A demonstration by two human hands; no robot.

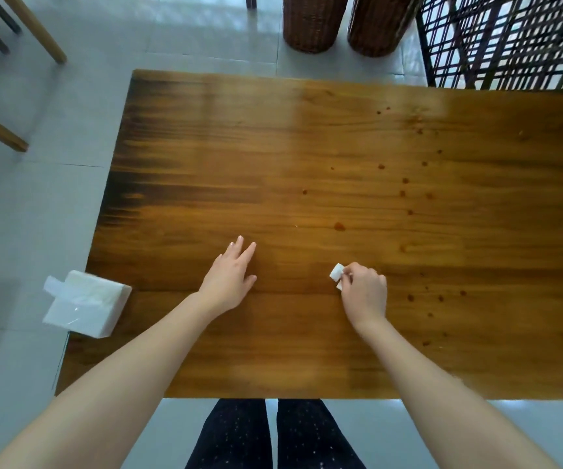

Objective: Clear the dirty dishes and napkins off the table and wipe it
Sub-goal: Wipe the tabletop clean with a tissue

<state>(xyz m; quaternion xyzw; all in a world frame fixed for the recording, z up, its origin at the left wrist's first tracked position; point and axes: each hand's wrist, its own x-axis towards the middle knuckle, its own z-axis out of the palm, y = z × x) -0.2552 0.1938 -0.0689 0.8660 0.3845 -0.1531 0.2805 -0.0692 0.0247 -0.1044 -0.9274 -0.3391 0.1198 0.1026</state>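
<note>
No legible txt, labels or nos. anywhere.

I see the wooden table (307,137) from above. My left hand (229,279) lies flat on it, fingers extended and palm down. My right hand (364,292) is closed around a small folded white napkin (337,273), which protrudes from the fingertips just above the surface. Dark reddish drops (339,226) are scattered over the right half of the table. A white napkin pack (85,304) sits at the left edge, overhanging it.
</note>
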